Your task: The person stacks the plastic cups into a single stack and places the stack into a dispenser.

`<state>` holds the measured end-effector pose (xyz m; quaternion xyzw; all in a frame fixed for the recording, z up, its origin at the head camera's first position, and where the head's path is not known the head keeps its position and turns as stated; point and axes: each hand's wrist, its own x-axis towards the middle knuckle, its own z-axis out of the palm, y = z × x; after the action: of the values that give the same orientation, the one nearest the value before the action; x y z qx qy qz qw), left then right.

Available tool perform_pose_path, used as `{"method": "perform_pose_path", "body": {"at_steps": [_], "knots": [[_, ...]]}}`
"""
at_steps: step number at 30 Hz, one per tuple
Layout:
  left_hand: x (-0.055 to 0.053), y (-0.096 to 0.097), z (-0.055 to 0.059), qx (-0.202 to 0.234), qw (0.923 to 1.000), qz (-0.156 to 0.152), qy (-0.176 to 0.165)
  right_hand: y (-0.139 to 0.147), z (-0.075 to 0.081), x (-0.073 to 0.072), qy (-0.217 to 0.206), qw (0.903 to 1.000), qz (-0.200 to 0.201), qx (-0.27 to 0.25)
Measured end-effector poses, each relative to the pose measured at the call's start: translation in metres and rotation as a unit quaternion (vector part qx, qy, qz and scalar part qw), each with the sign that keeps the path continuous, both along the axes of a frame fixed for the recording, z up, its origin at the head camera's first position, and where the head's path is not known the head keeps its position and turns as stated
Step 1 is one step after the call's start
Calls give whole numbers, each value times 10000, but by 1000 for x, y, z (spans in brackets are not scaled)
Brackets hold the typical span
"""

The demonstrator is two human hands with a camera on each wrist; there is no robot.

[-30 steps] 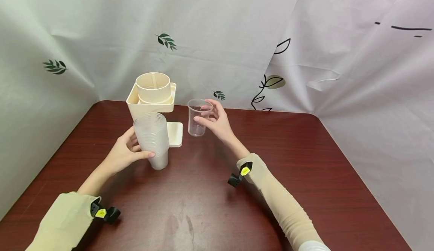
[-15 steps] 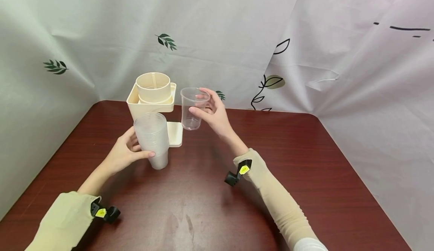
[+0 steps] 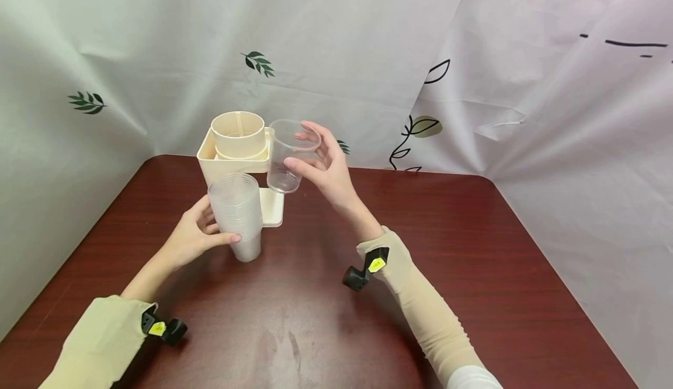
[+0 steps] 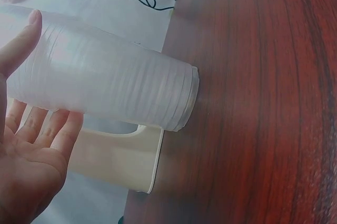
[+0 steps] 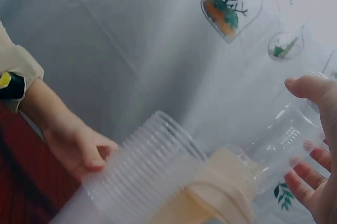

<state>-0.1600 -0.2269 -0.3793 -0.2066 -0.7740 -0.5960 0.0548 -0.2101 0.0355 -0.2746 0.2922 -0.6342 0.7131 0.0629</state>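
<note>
My left hand grips a tall stack of nested clear plastic cups, thumb on the near side and fingers behind. In the left wrist view the stack's base shows close to the table. A single clear plastic cup is held up by my right hand, thumb in front and fingers round the far side. It hangs upright, slightly tilted, in front of the right edge of a cream-coloured holder with a round open tube on top. The stack hides part of that holder's lower body.
The holder's flat foot juts out to the right behind the stack. A dark red wooden table lies under everything. White cloth with leaf prints hangs behind and along both sides.
My right hand has lifted the single cup and carried it leftward, towards the cream holder. The left hand and the stack have stayed in place.
</note>
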Motion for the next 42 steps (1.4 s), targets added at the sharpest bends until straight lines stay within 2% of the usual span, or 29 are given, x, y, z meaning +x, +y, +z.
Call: {"method": "perform_pose_path", "body": {"at_steps": [9, 17, 22, 27, 42], "knots": [[-1, 0, 0, 3, 10000, -48, 1, -11, 12, 4, 244, 9992, 279, -144], [0, 0, 0, -1, 10000, -47, -15, -26, 17, 6, 522, 9966, 633, 27], [0, 1, 1, -12, 10000, -55, -24, -33, 13, 9, 435, 9959, 791, 89], [1, 1, 1, 56, 9999, -84, 3, -39, 7, 11, 309, 9966, 759, 122], [2, 1, 0, 28, 10000, -44, 7, -47, -10, 13, 616, 9893, 699, 1125]]}}
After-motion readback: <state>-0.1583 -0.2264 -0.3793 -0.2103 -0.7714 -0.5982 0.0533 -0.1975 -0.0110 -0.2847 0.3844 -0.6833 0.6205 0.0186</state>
